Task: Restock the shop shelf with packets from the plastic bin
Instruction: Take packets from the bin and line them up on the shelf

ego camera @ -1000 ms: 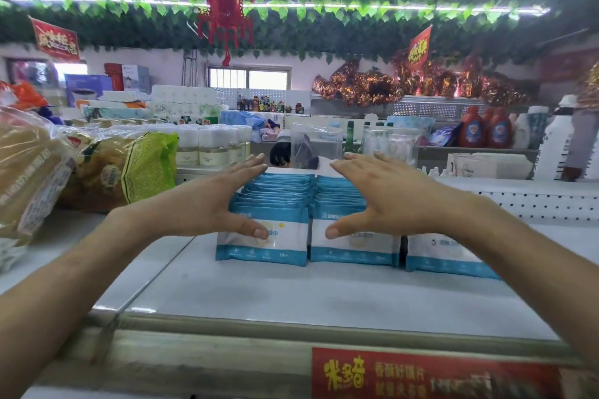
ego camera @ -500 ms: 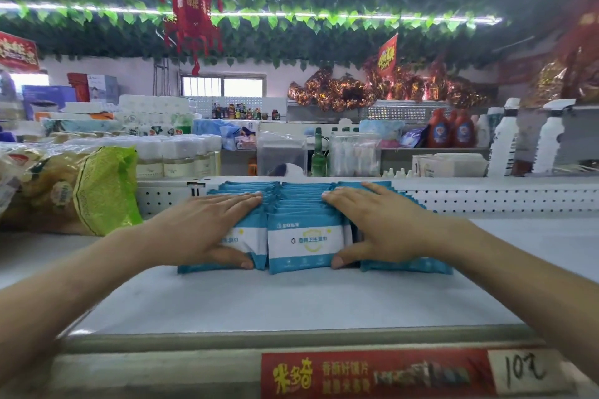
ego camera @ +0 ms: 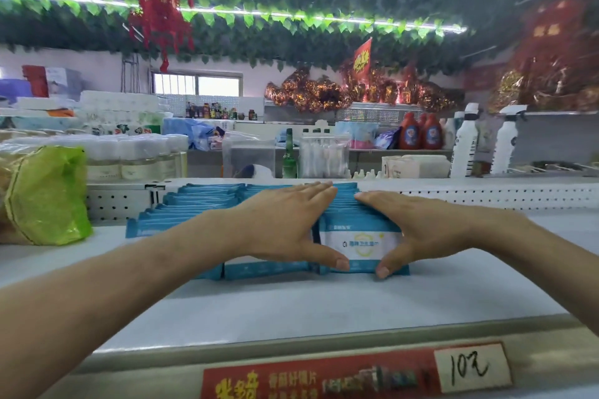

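Blue packets [ego camera: 359, 244] (middle row half hidden) lie under flat, straight-fingered left hand [ego camera: 285, 223] and right hand [ego camera: 418, 227].

Hands: both shifted one row rightward since half a second ago. Left hand [ego camera: 282, 230], formerly on the left row of packets [ego camera: 181, 214], now lies flat over the middle row [ego camera: 265, 269]. Right hand [ego camera: 424, 227], formerly atop the right row [ego camera: 359, 243], now lies along its right edge. Right row now framed between the two hands; left row uncovered.

Fronts of middle packets [ego camera: 265, 269] behind left hand [ego camera: 285, 227]; shelf label [ego camera: 324, 381] blurry.
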The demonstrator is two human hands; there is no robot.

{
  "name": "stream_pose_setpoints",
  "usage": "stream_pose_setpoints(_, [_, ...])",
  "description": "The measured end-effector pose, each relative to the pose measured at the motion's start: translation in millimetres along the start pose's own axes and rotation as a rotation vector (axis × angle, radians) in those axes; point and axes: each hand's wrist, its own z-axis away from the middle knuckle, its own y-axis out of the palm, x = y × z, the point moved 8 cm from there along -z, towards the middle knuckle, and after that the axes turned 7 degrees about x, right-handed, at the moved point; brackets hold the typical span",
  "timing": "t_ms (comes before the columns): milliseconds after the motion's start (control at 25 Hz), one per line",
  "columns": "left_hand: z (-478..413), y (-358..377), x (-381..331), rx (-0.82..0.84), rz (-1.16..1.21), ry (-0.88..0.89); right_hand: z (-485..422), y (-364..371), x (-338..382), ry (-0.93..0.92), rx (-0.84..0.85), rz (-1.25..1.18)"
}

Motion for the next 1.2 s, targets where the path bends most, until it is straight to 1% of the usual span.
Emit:
stream_pose_setpoints(120, [-33,18,-12,0.095,-0.056,-0.001,-8,7,-7,-0.006,0.011,0.0])
stream_pose_setpoints(200, [-44,28,-9,0.126,-0.11,0.0,-17,8,-11,-0.004,0.002,0.029])
stream_pose_setpoints(320, [-50,35,0,0.159,-0.128,-0.017,-28,8,-11,-0.022,-0.02,0.049])
stream_pose_setpoints(640, [-44,25,-7,0.227,-0.073,-0.055,-18,3,-10,-0.049,-0.025,0.0])
stream_pose_setpoints(800, [-21,17,4,0.216,-0.038,-0.102,-5,-8,-1,-0.062,-0.055,-0.042])
stream_pose_setpoints(1040, [31,8,30,0.234,-0.035,-0.223,-6,-25,42,-0.099,-0.095,-0.025])
stream_pose_setpoints(1120, [55,-1,39,0.239,-0.052,-0.273,-17,-35,72,-0.152,-0.119,0.028])
stream_pose_setpoints(1200, [82,-10,53,0.238,-0.076,-0.359,-33,-47,108,-0.242,-0.133,0.061])
